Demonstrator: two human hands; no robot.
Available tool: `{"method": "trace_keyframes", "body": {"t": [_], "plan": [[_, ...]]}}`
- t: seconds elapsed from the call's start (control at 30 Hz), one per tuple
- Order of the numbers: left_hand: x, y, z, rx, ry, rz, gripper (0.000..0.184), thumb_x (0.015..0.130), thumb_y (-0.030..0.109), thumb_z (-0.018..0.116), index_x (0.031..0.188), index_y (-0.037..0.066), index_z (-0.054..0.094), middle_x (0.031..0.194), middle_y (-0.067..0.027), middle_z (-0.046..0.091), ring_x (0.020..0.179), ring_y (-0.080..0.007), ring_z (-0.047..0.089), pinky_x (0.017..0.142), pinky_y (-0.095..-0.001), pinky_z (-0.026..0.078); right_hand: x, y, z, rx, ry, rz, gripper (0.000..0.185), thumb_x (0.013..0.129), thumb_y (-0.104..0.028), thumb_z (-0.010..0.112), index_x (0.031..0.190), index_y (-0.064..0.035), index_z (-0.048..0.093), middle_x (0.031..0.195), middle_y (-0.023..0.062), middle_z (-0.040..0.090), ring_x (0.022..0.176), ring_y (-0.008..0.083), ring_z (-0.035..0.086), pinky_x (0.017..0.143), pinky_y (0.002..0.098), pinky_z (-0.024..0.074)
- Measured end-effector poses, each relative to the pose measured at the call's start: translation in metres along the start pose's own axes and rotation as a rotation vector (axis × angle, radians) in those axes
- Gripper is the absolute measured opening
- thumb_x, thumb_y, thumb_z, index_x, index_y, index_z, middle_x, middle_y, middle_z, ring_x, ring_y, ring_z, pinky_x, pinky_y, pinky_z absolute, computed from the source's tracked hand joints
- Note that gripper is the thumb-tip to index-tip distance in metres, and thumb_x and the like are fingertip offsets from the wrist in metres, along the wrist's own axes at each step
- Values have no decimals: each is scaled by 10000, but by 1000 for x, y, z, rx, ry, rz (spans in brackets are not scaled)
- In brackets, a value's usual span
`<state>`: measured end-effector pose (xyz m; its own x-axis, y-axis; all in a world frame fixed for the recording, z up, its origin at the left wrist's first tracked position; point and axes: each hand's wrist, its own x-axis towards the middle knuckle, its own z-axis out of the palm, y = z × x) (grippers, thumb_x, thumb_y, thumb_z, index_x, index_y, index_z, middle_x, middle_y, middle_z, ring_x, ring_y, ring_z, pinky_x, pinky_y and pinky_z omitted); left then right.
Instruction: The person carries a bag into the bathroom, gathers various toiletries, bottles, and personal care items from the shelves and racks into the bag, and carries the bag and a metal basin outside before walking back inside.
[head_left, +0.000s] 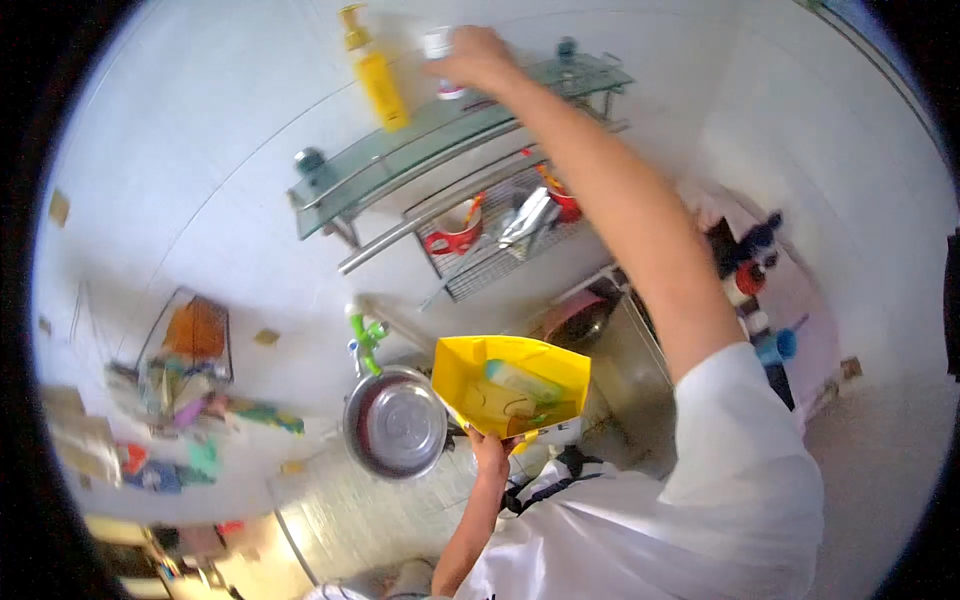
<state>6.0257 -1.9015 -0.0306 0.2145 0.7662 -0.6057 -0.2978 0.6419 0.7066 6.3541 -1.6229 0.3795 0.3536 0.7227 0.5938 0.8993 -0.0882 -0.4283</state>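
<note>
My right hand [478, 60] is raised to the glass shelf [420, 145], its fingers closed round a small white bottle [440, 45]. To the left of it on the shelf stands a yellow pump bottle [378, 85]. Lower down, my left hand [490, 450] grips the near edge of an open yellow bag [460, 365]. Inside the bag lies a pale bottle with a green part [522, 382], along with other items that are hard to make out.
Under the shelf, a wire rack [470, 280] holds red cups [458, 238] and a silver packet [530, 218]. A green tap [368, 335] is above a metal pot [400, 425]. Bottles and a blue cup [776, 347] stand at the right; a wire basket [195, 335] hangs at the left.
</note>
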Motion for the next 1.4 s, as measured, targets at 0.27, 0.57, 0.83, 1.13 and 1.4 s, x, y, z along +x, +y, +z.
{"method": "trace_keyframes", "body": {"t": [0.27, 0.57, 0.83, 1.13, 1.4], "plan": [[-1, 12, -4, 176, -127, -45, 481, 868, 116, 506, 1298, 193, 306, 1150, -88, 530, 895, -252, 598, 591, -349, 548, -181, 11, -148, 395, 176, 18, 466, 663, -353, 767, 921, 11, 633, 852, 136, 667, 795, 225, 658, 711, 327, 515], [28, 2, -14, 268, -146, -110, 565, 857, 42, 448, 1335, 259, 242, 1223, -61, 467, 910, -241, 568, 607, -325, 526, -542, 208, -182, 11, 273, 834, 433, 658, -284, 778, 935, 0, 602, 815, 125, 651, 733, 199, 628, 673, 325, 482], [36, -3, -20, 221, -151, -189, 492, 844, 120, 549, 1273, 223, 331, 1144, -65, 522, 895, -220, 579, 594, -316, 527, -617, 353, -145, -320, 511, 945, 453, 680, -288, 757, 991, -4, 592, 892, 149, 660, 831, 267, 639, 738, 366, 477], [8, -4, 0, 185, -50, -22, 280, 919, 186, 481, 1190, 146, 421, 1022, -60, 604, 755, -196, 625, 509, -275, 531, -584, 268, -136, -283, 712, 769, 419, 788, -133, 677, 1116, 63, 506, 1012, 149, 602, 855, 236, 599, 771, 328, 477], [4, 8, 3, 166, -116, 11, 247, 930, 175, 445, 1172, 156, 402, 1043, -62, 604, 776, -199, 639, 497, -260, 537, -186, -35, -70, 668, 364, -185, 425, 743, -228, 722, 1066, -1, 562, 944, 125, 639, 838, 209, 628, 703, 302, 508]]}}
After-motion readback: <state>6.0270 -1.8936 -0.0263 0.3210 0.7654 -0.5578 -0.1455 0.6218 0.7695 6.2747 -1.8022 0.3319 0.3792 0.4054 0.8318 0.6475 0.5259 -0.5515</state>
